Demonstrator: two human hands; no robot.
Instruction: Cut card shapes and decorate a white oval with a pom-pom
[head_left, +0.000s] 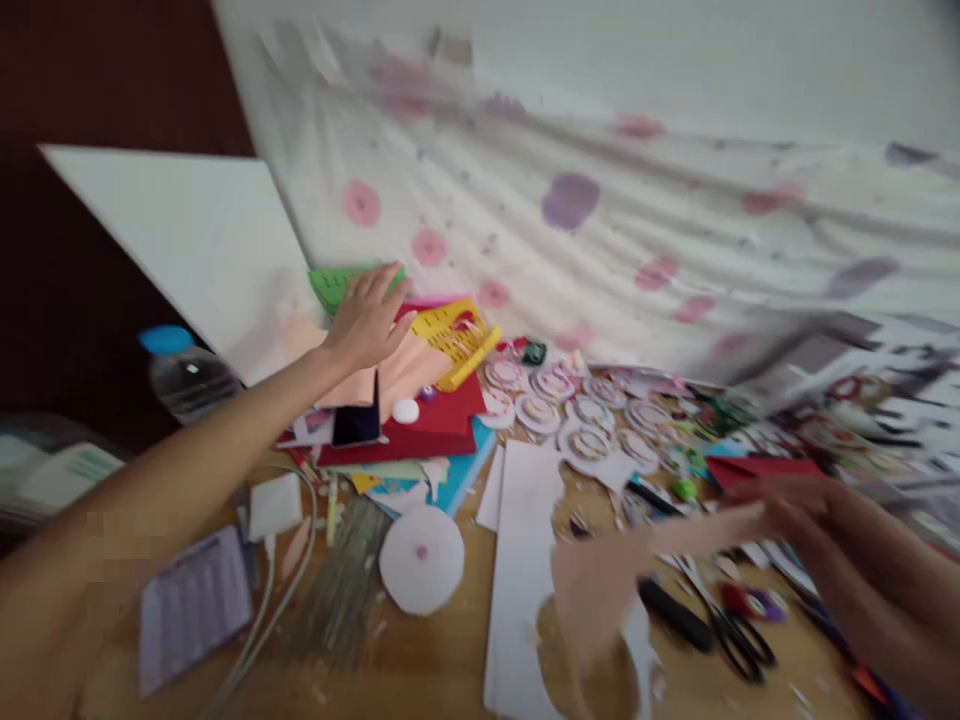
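Right hand point(862, 560): pinching peach paper point(598, 588); paper: hanging to its left; left hand point(367, 320): fingers spread, by peach sheets point(411, 372)

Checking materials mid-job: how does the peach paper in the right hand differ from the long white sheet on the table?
The peach paper is held up in the right hand; the white sheet lies on the table. The peach paper narrows toward that hand; the white sheet is long, with rounded cut-outs. Both look thin.
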